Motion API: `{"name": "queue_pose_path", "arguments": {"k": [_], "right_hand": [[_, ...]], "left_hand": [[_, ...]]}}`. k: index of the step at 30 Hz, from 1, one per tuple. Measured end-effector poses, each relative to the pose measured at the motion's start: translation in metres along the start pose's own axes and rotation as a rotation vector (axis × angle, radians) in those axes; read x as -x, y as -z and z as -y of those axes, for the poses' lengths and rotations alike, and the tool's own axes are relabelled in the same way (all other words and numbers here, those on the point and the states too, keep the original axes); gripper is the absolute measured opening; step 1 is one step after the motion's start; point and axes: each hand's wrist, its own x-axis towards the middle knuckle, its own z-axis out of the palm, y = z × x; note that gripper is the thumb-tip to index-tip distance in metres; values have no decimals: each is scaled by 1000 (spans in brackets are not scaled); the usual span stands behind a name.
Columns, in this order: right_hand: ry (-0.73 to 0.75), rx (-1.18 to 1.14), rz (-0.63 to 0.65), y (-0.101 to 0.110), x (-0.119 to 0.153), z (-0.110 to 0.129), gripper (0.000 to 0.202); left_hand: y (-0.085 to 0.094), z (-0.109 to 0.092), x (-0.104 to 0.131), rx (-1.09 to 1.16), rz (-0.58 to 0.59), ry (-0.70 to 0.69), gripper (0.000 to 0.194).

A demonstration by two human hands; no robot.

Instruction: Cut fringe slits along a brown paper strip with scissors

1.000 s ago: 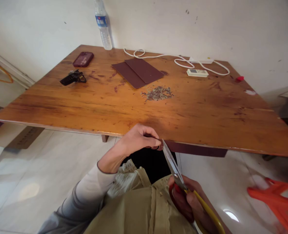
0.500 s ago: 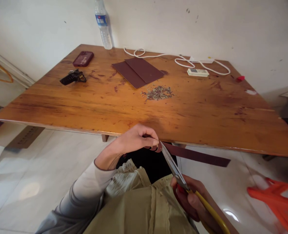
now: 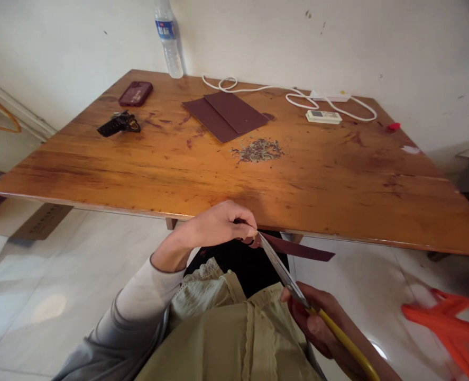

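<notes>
My left hand [image 3: 222, 225] is pinched on a narrow dark red strip [image 3: 297, 248] that looks like sandpaper, just past the table's front edge. To the right of the fingertips the strip's free end sticks out over the floor. My right hand [image 3: 317, 312] is wrapped round the handles of a pair of scissors [image 3: 284, 272] with red and yellow grips. The blades point up and left, their tips at the strip close beside my left fingers. They look nearly closed. Part of the strip is hidden behind the blades and fingers.
On the wooden table [image 3: 119, 174] lie dark red sheets [image 3: 234, 114] and a heap of small cuttings [image 3: 260, 150]. Farther out are a bottle [image 3: 169, 47], a phone [image 3: 136, 93], keys [image 3: 119, 123], a white remote [image 3: 323, 117] and a white cable [image 3: 266, 89]. An orange-red object [image 3: 440, 317] stands at right.
The free end of the strip has shifted left, and less of it shows beyond the scissors. Both hands stay almost in place, still gripping the strip and scissors.
</notes>
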Motion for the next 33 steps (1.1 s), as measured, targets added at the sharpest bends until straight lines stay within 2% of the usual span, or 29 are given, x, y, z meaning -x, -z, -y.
{"name": "queue_pose_path", "arguments": {"k": [3, 7, 12, 17, 24, 30, 33], "right_hand": [[39, -27, 34, -1, 2, 0, 71], [14, -82, 77, -1, 5, -1, 73], [2, -60, -14, -3, 7, 5, 71], [31, -95, 52, -2, 3, 7, 66], [-35, 15, -25, 7, 0, -2, 64], [90, 170, -1, 19, -6, -8, 72], [81, 240, -11, 25, -7, -12, 68]], "left_hand": [[0, 5, -2, 16, 28, -29, 15], [-1, 8, -3, -27, 46, -32, 17], [0, 4, -3, -83, 13, -55, 16], [1, 1, -2, -99, 14, -83, 17], [1, 1, -1, -57, 12, -46, 16], [1, 4, -1, -81, 25, -59, 18], [3, 3, 0, -147, 37, -97, 19]]}}
